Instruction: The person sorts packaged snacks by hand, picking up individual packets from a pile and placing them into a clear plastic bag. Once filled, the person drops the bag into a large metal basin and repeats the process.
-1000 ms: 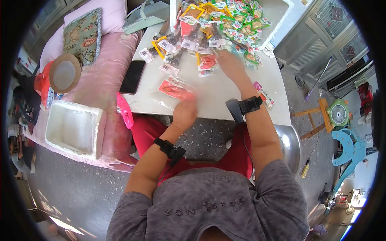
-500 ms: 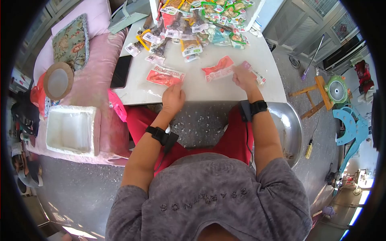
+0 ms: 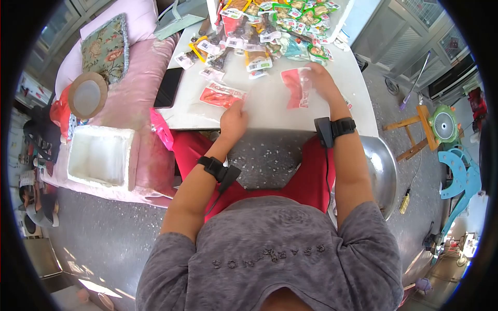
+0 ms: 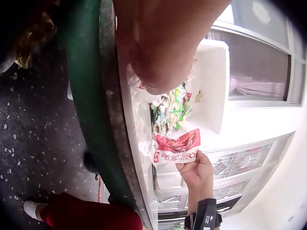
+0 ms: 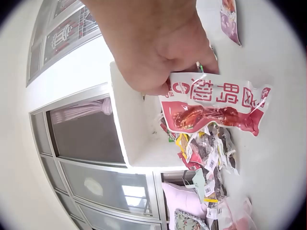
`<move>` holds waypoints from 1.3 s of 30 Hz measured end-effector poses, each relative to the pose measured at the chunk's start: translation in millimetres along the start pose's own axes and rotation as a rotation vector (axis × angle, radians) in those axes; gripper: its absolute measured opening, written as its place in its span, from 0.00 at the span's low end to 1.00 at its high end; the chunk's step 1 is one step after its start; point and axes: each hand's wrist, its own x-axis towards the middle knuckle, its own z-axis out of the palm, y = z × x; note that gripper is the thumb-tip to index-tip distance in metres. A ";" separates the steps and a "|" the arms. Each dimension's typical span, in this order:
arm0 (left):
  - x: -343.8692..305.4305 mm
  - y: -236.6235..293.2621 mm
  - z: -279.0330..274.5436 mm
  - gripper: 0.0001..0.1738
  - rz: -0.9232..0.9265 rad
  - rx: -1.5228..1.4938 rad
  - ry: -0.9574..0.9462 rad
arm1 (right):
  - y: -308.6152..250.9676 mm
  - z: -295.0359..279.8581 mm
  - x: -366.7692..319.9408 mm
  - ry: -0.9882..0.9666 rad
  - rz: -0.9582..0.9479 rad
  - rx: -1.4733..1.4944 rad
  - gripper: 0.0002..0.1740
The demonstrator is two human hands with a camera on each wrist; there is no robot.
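Observation:
My right hand (image 3: 324, 85) pinches the white edge of a red-and-white snack packet (image 3: 297, 89) above the right part of the table. In the right wrist view the packet (image 5: 216, 103) shows red lettering and a picture of brown meat; the thumb lies at its edge. My left hand (image 3: 234, 123), at the table's front edge, grips the lower right corner of another red snack packet (image 3: 222, 96), which lies close over the tabletop. Seen from the left wrist, the back of the left hand (image 4: 165, 57) hides its fingertips and most of that packet.
Several snack packets in green, yellow and clear wraps (image 3: 290, 28) spill from a white foam box (image 3: 341, 23) at the back. A black phone (image 3: 168, 88) lies at the table's left. An empty-looking foam box (image 3: 101, 155) rests on the pink bed; a metal basin (image 3: 381, 171) stands right.
My right hand has come from the pile toward the table's right front with the red-and-white packet, which has since turned more upright. The left hand's packet, blurred earlier, has settled near the front.

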 end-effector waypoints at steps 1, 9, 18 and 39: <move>0.3 -0.8 1.1 0.14 -0.004 -0.007 0.007 | -3.6 4.9 1.8 -0.046 0.019 -0.022 0.12; -3.9 9.5 -1.9 0.10 0.002 -0.026 -0.003 | 25.3 76.8 24.4 -0.244 -0.189 -0.522 0.20; -1.6 5.9 3.2 0.08 0.036 0.047 0.027 | 15.1 34.5 -59.2 -0.094 0.003 -0.873 0.35; -7.7 20.4 5.1 0.06 0.090 -0.042 0.106 | 44.7 49.3 -95.2 -0.073 -0.343 -0.613 0.21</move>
